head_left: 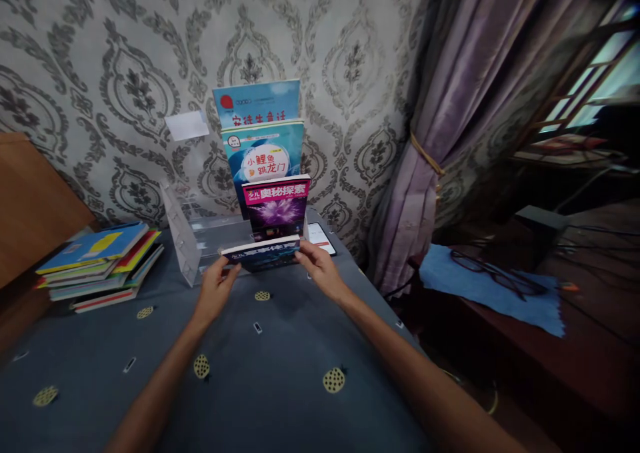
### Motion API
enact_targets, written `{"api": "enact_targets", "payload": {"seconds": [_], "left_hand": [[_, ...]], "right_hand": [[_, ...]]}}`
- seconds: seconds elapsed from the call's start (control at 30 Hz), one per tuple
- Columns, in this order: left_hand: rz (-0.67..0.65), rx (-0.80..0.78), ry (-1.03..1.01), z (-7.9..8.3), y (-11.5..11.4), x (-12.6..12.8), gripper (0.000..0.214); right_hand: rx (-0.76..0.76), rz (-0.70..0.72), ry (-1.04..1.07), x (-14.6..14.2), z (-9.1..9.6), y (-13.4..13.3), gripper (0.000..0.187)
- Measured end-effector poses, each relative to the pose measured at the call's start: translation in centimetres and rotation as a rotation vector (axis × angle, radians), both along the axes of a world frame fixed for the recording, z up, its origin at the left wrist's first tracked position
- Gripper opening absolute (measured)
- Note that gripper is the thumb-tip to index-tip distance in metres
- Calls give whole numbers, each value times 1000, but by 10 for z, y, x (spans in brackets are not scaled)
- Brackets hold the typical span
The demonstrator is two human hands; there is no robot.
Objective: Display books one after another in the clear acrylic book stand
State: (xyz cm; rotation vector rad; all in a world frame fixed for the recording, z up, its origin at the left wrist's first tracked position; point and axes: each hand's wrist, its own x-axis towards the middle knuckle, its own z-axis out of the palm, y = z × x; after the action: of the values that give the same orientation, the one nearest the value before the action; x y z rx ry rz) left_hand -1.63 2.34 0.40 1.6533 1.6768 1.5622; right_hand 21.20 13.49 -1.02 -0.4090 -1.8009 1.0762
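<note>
While the left hand (216,286) pinches one end of the dark book (263,253) and the right hand (320,266) pinches the other, that book sits low at the front of the clear rack (183,240), lying nearly flat (whether it is fully seated I cannot tell). Behind it three more stand in rising steps: a purple book (277,206), a teal book (263,153), and a blue book (257,101) by the wall. I judge this column nearly filled. The rack's left half looks bare, and a stack (97,263) lies well apart on the table (280,346), not yet racked.
</note>
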Motion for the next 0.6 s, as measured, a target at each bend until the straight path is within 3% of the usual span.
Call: {"api": "enact_targets", "payload": {"seconds": [0.13,0.33,0.6], "left_hand": [[10,17,70,4,6,9,29],[-8,87,141,25,16,19,29],[38,261,219,71,35,24,20]], "right_hand": [[59,-85,-4,6,6,10,33],[56,-135,8,10,22,22,35],[134,-103,132,12,69,35,40]]}}
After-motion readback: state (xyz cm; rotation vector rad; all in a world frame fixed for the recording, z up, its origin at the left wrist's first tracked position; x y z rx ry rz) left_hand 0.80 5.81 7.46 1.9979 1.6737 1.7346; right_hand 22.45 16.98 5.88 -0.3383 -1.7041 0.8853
